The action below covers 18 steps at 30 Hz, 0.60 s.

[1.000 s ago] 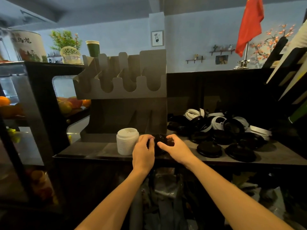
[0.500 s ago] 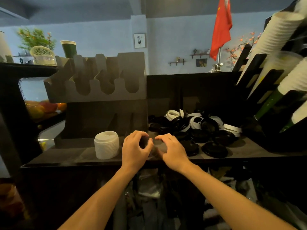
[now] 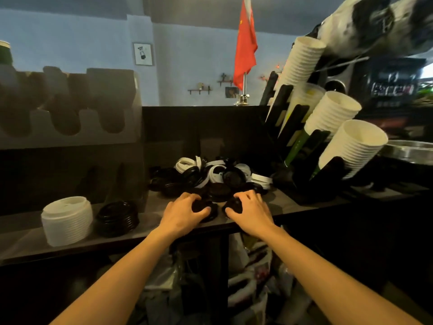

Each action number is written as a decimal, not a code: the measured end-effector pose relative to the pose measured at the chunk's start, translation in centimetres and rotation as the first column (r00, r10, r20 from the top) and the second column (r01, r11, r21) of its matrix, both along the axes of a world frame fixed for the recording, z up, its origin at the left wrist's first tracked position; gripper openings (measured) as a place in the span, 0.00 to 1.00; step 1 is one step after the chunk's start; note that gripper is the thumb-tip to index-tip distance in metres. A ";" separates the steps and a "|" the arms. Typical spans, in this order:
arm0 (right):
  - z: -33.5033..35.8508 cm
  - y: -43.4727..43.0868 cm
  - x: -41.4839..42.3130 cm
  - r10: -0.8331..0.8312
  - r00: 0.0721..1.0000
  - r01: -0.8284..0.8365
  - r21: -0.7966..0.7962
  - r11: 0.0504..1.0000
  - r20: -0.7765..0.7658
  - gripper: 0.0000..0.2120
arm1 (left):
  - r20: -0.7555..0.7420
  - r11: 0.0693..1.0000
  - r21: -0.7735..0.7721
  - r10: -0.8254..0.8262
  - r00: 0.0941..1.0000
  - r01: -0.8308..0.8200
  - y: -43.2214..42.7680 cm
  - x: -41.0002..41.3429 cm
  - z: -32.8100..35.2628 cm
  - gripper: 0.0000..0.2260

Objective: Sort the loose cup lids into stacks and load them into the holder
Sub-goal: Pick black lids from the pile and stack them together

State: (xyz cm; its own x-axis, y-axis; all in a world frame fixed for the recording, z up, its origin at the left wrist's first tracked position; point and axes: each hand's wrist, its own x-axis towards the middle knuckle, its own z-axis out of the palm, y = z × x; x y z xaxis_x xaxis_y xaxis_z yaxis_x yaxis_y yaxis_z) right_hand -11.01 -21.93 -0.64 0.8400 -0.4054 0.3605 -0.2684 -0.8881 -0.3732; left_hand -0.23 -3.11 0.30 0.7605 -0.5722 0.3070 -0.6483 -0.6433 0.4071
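A heap of loose black and white lids (image 3: 218, 175) lies on the dark counter (image 3: 154, 212) in the middle. My left hand (image 3: 184, 213) curls its fingers round a black lid (image 3: 210, 211) at the heap's near edge. My right hand (image 3: 249, 213) grips another black lid (image 3: 233, 205) just to the right. At the left stand a stack of white lids (image 3: 66, 220) and a lower stack of black lids (image 3: 117, 218). The grey slotted lid holder (image 3: 70, 106) rises behind those stacks; its slots look dark and I cannot tell what they hold.
A black rack with slanted stacks of white paper cups (image 3: 332, 127) stands at the right, close to the heap. A red flag on a metal stand (image 3: 244, 50) is on the ledge behind. Bags and wrappers (image 3: 246, 277) fill the space below the counter edge.
Both hands have left the black stack beside the white one and moved right to the heap, each now on a separate black lid. The view has turned right.
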 end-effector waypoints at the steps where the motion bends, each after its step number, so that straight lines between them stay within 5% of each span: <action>1: -0.2 -0.2 0.0 -0.005 1.000 0.005 0.024 1.000 -0.027 0.31 | 0.002 0.999 0.054 0.005 1.000 -0.005 0.0 0.1 0.1 0.29; 7: -0.4 0.2 0.9 0.038 0.998 -0.039 -0.039 0.998 -0.040 0.34 | -0.031 0.999 0.033 -0.001 1.000 0.002 0.2 0.0 0.2 0.30; 12: 0.2 0.4 1.8 0.073 0.988 -0.089 0.109 0.990 0.137 0.36 | -0.194 0.944 -0.329 -0.091 0.977 0.022 0.3 -0.3 0.5 0.35; 18: 0.7 1.5 3.4 0.100 0.934 -0.173 0.191 0.966 0.342 0.43 | -0.188 0.778 -0.620 -0.028 0.982 -0.097 -0.6 1.3 0.6 0.33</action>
